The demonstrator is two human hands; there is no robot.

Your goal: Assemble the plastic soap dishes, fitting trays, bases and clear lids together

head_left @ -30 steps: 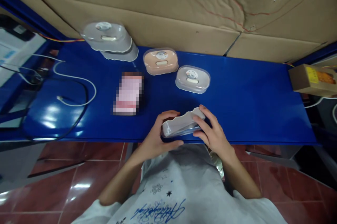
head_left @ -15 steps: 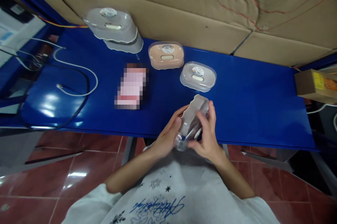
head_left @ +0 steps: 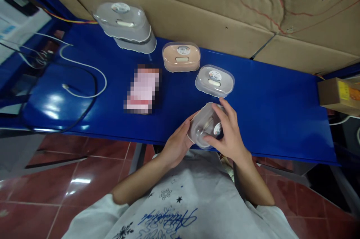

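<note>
A grey oval plastic box with a clear lid [head_left: 201,128] is held tilted near the table's front edge, a round label on its lid. My left hand [head_left: 178,141] grips its left side from below, fingers partly hidden behind it. My right hand [head_left: 229,130] spans the lid from the right, thumb and fingers apart and touching it. Just beyond stands a similar grey box [head_left: 215,81], and a peach-coloured box [head_left: 181,59] is farther back, both with clear lids and labels.
Stacked grey boxes [head_left: 123,21] stand at the back left by the cardboard wall [head_left: 174,10]. A blurred-out pink item [head_left: 143,89] lies on the blue table [head_left: 272,111]. Cables [head_left: 98,70] curl at left; a cardboard box [head_left: 334,94] sits at the right edge.
The held box has been turned so its lid and label face upward more. My right hand has shifted slightly right and opened wider across the lid. The view has moved a little.
</note>
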